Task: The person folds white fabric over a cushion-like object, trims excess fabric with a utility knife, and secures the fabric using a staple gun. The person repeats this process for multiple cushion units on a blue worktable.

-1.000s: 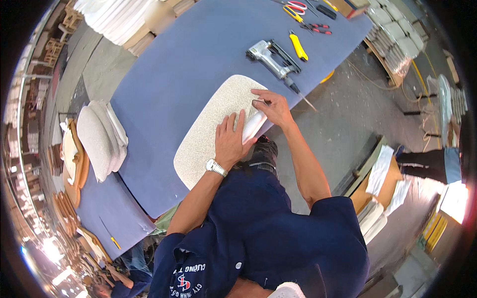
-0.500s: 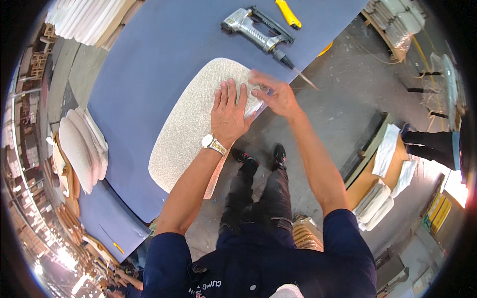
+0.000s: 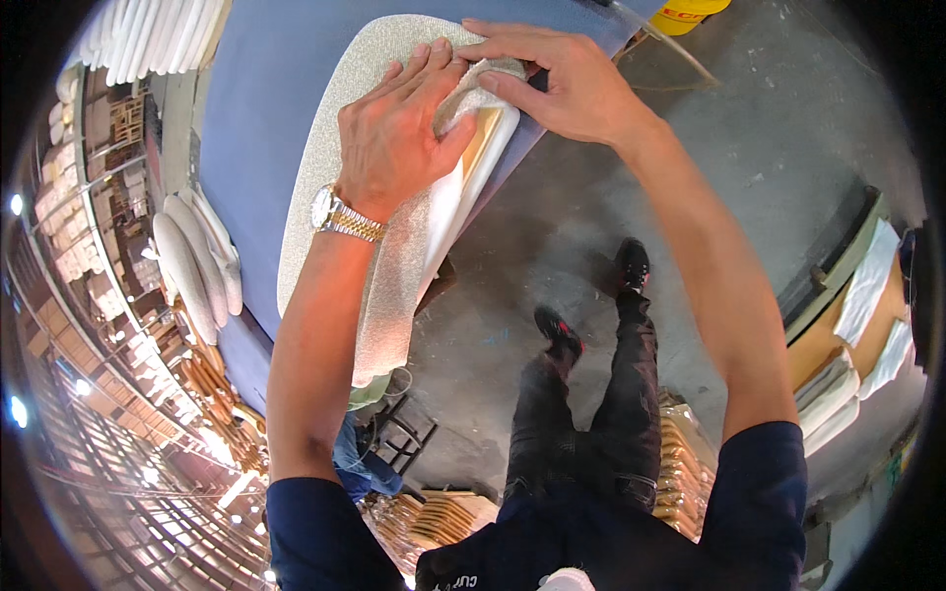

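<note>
Site: workshop, upholstered-furniture type, factory scale. Evidence, positions relative to the blue worktable: on it, a fabric-faced panel, pale wood showing at one edge. To its left, upright rounded padded pieces and piled wooden parts; farther left, a large hall, roof framing, bright lamps. To its right, scuffed grey floor.

Wht. stack sits top L, yel. container R.
</note>
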The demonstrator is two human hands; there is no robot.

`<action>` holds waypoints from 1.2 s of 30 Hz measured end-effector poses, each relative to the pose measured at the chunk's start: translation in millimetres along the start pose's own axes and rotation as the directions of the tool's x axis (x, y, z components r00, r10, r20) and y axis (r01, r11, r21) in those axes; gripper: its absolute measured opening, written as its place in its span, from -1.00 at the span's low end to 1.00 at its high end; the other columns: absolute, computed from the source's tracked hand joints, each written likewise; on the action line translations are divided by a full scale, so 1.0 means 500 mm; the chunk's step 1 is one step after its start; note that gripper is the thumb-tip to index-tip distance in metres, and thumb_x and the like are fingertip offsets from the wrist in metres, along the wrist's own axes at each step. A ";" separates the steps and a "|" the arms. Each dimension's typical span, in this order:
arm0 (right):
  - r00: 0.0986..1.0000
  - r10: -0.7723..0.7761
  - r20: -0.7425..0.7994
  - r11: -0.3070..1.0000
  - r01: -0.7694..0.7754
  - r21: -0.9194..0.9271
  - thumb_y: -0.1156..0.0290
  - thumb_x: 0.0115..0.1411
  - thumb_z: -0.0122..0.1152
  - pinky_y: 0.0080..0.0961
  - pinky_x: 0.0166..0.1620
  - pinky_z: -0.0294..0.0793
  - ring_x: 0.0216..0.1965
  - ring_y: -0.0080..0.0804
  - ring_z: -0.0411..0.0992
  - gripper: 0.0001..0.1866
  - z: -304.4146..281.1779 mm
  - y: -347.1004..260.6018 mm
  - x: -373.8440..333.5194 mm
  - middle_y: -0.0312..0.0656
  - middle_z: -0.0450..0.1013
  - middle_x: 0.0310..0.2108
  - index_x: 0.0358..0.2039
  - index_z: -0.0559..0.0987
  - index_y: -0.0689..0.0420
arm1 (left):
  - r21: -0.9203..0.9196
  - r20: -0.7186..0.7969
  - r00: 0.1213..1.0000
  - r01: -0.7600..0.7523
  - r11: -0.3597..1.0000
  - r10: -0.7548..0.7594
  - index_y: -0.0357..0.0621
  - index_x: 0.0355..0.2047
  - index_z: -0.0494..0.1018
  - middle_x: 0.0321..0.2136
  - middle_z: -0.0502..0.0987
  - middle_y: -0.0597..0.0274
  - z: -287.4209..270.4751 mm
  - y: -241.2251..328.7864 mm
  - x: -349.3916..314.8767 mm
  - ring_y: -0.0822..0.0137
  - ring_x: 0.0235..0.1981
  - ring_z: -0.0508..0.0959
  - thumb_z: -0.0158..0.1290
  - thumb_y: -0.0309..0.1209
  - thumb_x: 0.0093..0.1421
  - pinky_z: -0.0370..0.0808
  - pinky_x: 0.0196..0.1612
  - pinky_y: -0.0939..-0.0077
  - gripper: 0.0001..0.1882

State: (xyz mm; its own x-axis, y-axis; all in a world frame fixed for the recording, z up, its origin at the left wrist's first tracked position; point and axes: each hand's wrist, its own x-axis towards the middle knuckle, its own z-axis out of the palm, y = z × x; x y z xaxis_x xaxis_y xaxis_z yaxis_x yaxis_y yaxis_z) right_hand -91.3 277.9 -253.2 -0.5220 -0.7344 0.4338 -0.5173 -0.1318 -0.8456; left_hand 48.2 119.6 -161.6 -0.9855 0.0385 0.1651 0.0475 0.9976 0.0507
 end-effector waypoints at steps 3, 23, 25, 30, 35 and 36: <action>0.996 -0.068 0.051 0.996 0.065 0.068 0.17 0.22 0.34 -0.28 -0.01 0.61 0.01 -0.06 0.59 -0.58 -0.015 0.001 -0.010 -0.05 0.51 0.20 0.08 0.66 -0.04 | 0.007 -0.103 0.995 0.003 1.000 -0.002 -0.12 0.08 0.59 0.00 0.67 0.08 0.006 -0.003 0.002 0.12 0.01 0.68 0.26 -0.27 0.11 0.63 0.06 0.27 -0.50; 0.993 0.054 0.100 0.997 -0.059 0.050 0.49 0.19 0.32 -0.58 -0.19 0.46 -0.29 -0.57 0.44 -0.68 -0.015 -0.037 0.027 -0.30 0.53 -0.30 -0.03 0.59 0.18 | -0.012 -0.080 0.994 0.074 0.997 -0.074 -0.08 -0.16 0.63 -0.39 0.66 -0.09 0.003 0.009 0.029 -0.13 -0.30 0.66 0.16 -0.20 0.16 0.56 -0.19 0.00 -0.68; 0.986 0.088 0.139 0.976 -0.113 0.188 0.52 0.23 0.28 -0.61 -0.19 0.45 -0.27 -0.59 0.44 -0.70 -0.021 -0.035 0.033 -0.31 0.53 -0.28 -0.01 0.57 0.19 | 0.036 -0.060 0.996 0.066 0.997 -0.063 -0.09 -0.14 0.62 -0.40 0.66 -0.10 0.003 0.007 0.042 -0.13 -0.31 0.66 0.14 -0.20 0.18 0.56 -0.20 -0.01 -0.68; 0.972 0.192 0.135 0.979 -0.200 0.045 0.51 0.26 0.29 -0.57 -0.20 0.46 -0.26 -0.62 0.44 -0.76 -0.046 -0.044 0.025 -0.37 0.54 -0.28 -0.05 0.59 0.16 | 0.024 -0.037 0.996 0.085 0.996 -0.084 -0.09 -0.10 0.61 -0.43 0.66 -0.10 -0.001 0.024 0.051 -0.10 -0.35 0.67 0.12 -0.18 0.22 0.56 -0.21 0.00 -0.67; 0.927 -0.099 0.363 0.704 0.323 -0.633 0.30 0.18 0.27 -0.06 -0.24 0.51 -0.29 0.07 0.55 -0.83 -0.078 -0.112 0.045 0.01 0.56 -0.40 -0.37 0.53 0.12 | 0.005 -0.126 0.982 0.142 0.990 -0.140 -0.05 -0.29 0.58 -0.50 0.64 -0.03 0.032 0.015 0.032 -0.12 -0.42 0.64 0.16 -0.07 0.22 0.52 -0.29 -0.07 -0.68; 0.931 -0.075 0.358 0.700 0.305 -0.645 0.31 0.17 0.27 -0.06 -0.24 0.51 -0.31 0.07 0.55 -0.84 -0.076 -0.109 0.046 0.00 0.55 -0.41 -0.37 0.53 0.12 | 0.004 -0.099 0.984 0.148 0.989 -0.147 -0.05 -0.29 0.59 -0.50 0.64 -0.04 0.031 0.014 0.035 -0.12 -0.41 0.64 0.16 -0.07 0.21 0.52 -0.29 -0.07 -0.69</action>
State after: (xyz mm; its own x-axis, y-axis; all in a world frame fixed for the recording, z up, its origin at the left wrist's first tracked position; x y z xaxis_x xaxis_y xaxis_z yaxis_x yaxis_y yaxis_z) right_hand -101.0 293.6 -185.3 -0.2041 -0.9119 0.3560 -0.9591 0.1135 -0.2592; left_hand 28.9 128.1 -173.6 -0.9608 -0.1141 0.2525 -0.0993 0.9925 0.0706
